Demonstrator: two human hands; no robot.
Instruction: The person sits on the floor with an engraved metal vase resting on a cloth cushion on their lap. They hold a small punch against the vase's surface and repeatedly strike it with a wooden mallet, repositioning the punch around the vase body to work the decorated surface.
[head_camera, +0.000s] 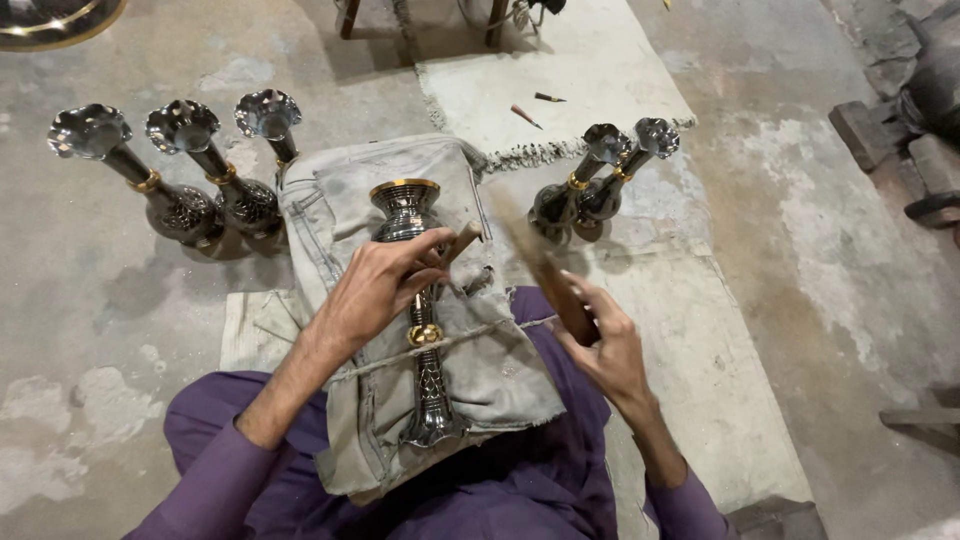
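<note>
A dark engraved metal vase (408, 215) with gold bands lies on a grey folded cloth (330, 215) over my lap, a string across its neck. My left hand (380, 285) rests on the vase and pinches a small wooden-handled tool (462, 241) against it. Raised to the right of the vase, my right hand (605, 345) grips a wooden mallet (545, 270), which is blurred.
Three similar vases (185, 210) stand on the concrete floor at left, two more (585, 195) at right. A pale mat (600, 70) with two small tools (525, 115) lies beyond. Wooden blocks (860, 130) sit far right; stool legs at top.
</note>
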